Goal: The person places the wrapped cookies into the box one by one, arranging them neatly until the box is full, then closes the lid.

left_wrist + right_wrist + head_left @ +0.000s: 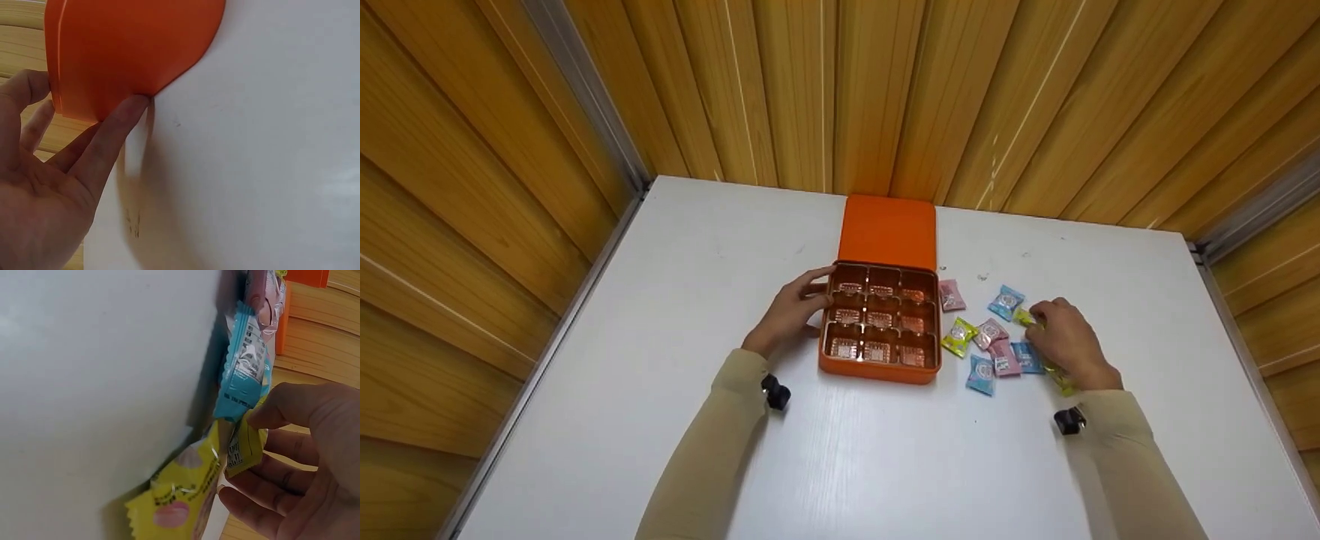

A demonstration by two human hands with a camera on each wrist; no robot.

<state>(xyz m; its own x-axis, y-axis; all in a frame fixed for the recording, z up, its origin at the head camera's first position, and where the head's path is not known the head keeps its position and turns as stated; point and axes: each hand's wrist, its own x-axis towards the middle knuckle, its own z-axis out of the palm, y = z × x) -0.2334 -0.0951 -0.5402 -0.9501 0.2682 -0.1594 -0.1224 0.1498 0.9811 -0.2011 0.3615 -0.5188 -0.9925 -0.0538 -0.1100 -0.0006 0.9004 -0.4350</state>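
An orange box [877, 373] stands with its lid tipped back, and its brown tray [864, 324] of several square compartments holds nothing. My left hand [789, 309] rests against the box's left side, fingers spread; the left wrist view shows its fingertips [135, 104] on the orange wall. To the right of the box, my right hand [1069, 341] pinches a yellow wrapped candy [246, 447] between thumb and fingers. Beneath that hand lies a second yellow candy [180, 492], with a blue candy [244, 368] just beyond the pinched one.
Other wrapped candies lie between box and right hand: pink ones [991, 334], blue ones [980, 375] and a yellow one [958, 337]. The orange lid [889, 234] reaches back towards the wood-look wall [870, 97]. All stand on a white table [675, 300].
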